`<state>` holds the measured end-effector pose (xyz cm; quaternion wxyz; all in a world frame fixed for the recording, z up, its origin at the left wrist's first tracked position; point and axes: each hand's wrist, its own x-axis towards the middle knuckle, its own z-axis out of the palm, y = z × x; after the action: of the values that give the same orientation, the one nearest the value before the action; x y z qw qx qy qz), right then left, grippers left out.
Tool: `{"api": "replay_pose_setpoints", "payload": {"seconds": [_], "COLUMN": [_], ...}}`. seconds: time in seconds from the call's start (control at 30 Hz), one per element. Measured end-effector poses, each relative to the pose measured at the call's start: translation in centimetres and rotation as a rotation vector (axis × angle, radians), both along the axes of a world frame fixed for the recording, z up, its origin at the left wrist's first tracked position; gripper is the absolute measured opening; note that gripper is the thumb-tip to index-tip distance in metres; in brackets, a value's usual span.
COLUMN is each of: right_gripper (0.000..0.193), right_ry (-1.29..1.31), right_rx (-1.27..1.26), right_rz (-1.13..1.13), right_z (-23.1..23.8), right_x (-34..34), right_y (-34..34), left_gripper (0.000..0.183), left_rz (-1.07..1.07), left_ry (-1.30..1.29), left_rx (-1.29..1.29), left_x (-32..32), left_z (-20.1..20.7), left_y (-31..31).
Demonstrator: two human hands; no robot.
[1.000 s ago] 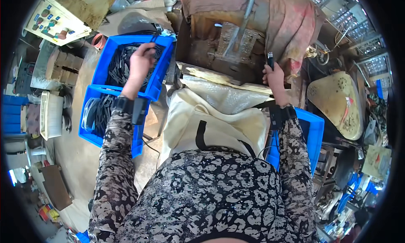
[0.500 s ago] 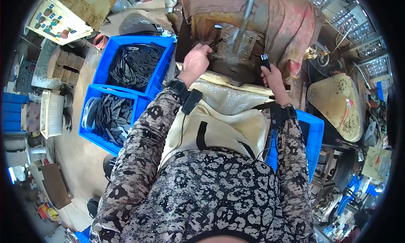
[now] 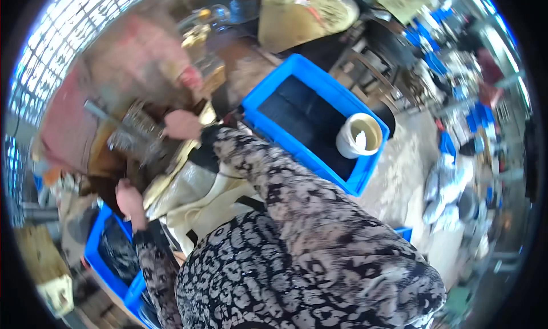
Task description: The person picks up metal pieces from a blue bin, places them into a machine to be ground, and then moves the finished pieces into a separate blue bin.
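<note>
Apparently working at the grey machine (image 3: pixel 130 142), blurred by the head's swing. Reaching in with the right hand (image 3: pixel 182 124), touching or just beside the machine's near edge; fingers looking curled, though not showing clearly enough to tell whether pinching anything or merely pressing. Keeping the left hand (image 3: pixel 130 199) lower, at the rim of the bench where the cream apron (image 3: pixel 200 199) is meeting it; again not showing whether closed on a piece or loosely bent.

Judging the step: probably seating or steadying a small piece at the machine, with nothing clearly visible between the fingers. Calling next for a steadier look, both hands kept away from the slanted metal lever (image 3: pixel 98 113), and a firm hold on whatever small piece is being placed.

Moving outward: sitting behind the apron, patterned sleeves running up to both hands. Lying below the left hand, a blue bin (image 3: pixel 94 256) holding dark parts (image 3: pixel 117 250). Standing to the right of the right arm, a bigger blue crate (image 3: pixel 319 81), dark inside, with a white cup (image 3: pixel 359 136) in its near corner. Hanging over the machine, a pink cloth (image 3: pixel 142 63).
</note>
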<state>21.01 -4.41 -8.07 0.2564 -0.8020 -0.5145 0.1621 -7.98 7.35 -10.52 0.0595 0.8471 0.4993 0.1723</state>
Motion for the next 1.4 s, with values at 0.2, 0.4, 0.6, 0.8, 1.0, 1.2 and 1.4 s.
{"api": "replay_pose_setpoints", "payload": {"seconds": [0.2,0.4,0.6,0.8,1.0,1.2,1.4], "right_gripper": [0.031,0.025,0.02,0.02,0.027,0.041,0.038], "right_ry": [-0.004,-0.036,-0.098,-0.107,-0.127,-0.203,-0.115], "right_rx": [0.048,0.029,0.124,0.108,-0.3,-0.126,0.23], "right_rz": [-0.06,-0.101,-0.125,-0.125,-0.106,0.027,-0.027], "right_z": [0.9,1.6,1.3,1.5,2.4,0.6,4.8], "right_x": [-0.8,-1.5,-1.5,-1.6,-1.3,-0.4,-0.4], "right_y": [-0.8,-0.8,-0.9,-0.9,-0.3,0.3,4.8], "left_gripper": [0.018,0.015,0.012,0.01,0.011,0.016,0.019], "left_rz": [0.015,0.003,0.065,0.113,-0.14,0.234,0.234], "left_ry": [-0.032,-0.024,-0.075,-0.046,0.147,-0.035,-0.075], "left_rx": [0.005,0.026,-0.002,0.027,0.168,-0.14,-0.206], "left_x": [0.4,0.4,1.2,1.4,1.0,1.8,1.6], "left_z": [0.8,1.2,1.8,2.1,2.3,3.4,4.9], "left_y": [-0.6,-0.9,-1.3,-1.8,-1.9,-3.1,-3.5]}}
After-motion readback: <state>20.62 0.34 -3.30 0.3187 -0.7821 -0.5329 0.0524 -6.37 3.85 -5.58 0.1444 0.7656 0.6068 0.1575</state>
